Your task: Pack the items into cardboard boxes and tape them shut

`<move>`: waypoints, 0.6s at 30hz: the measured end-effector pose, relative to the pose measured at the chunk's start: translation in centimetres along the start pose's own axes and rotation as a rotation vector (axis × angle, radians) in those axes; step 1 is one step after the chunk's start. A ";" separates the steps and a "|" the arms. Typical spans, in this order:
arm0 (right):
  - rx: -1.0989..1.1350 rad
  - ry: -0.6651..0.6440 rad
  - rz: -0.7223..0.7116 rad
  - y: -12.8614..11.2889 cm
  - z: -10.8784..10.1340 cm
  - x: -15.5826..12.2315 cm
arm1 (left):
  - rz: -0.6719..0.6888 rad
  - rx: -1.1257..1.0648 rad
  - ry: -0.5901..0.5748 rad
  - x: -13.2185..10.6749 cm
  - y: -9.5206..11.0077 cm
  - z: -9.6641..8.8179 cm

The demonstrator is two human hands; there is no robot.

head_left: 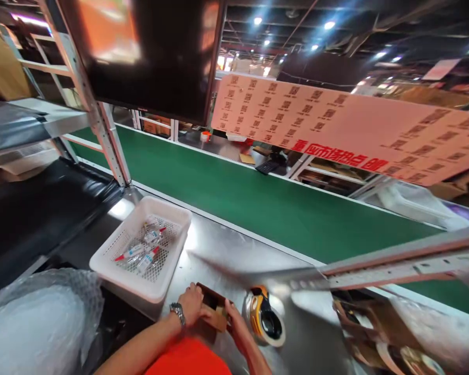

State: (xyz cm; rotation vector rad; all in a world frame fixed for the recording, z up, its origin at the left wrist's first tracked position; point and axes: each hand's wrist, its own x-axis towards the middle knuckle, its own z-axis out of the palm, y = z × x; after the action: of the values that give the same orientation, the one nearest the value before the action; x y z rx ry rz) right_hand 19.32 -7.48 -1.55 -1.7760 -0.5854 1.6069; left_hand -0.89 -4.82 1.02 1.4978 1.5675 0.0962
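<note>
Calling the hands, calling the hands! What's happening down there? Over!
Left hand and right hand gripping small cardboard box. Yellow-and-black tape dispenser beside right hand, not touching the box.

Bright ceiling spotlights (257, 21) glare on the steel bench (219, 250); edges bend fisheye-like; the near metal rail (398, 270) blurs.

The steel bench (222, 245) carries a white plastic basket (107, 260) of bagged, red-capped tubes (140, 252) at nine o'clock, a yellow-and-black tape dispenser (264, 317) at six o'clock, and loose cardboard (375, 328) at four o'clock.
</note>
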 end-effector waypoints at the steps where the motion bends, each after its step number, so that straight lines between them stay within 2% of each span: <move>1: 0.027 -0.011 0.052 -0.2 -0.1 0.0 | -0.031 -0.063 0.022 0.2 -0.5 0.3; 4: 0.023 0.006 0.084 0.1 -0.6 0.3 | -0.092 -0.308 0.142 0.5 -2.5 2.2; 8: -0.066 0.010 -0.053 2.2 -0.9 0.9 | -0.021 -0.576 0.243 1.2 -4.5 4.6; 11: -0.168 -0.008 -0.139 3.2 -1.4 1.0 | 0.043 -0.523 0.228 1.8 -4.8 5.0; 13: -0.284 0.004 -0.214 3.1 -2.7 0.8 | 0.068 -0.461 0.218 2.1 -4.7 4.8; 15: -0.464 0.126 -0.372 2.7 -4.9 0.6 | 0.078 -0.440 0.222 2.2 -4.5 4.7; 17: -0.638 0.362 -0.532 2.4 -7.6 0.8 | 0.075 -0.431 0.214 2.4 -4.4 4.5; 18: -0.703 0.459 -0.566 2.3 -8.9 1.1 | 0.076 -0.430 0.206 2.5 -4.4 4.4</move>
State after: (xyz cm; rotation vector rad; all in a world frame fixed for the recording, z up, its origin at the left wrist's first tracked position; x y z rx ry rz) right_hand 28.03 -9.87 -3.76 -2.0949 -1.3805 0.5987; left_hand -0.82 -6.20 -5.54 1.2320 1.5288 0.6099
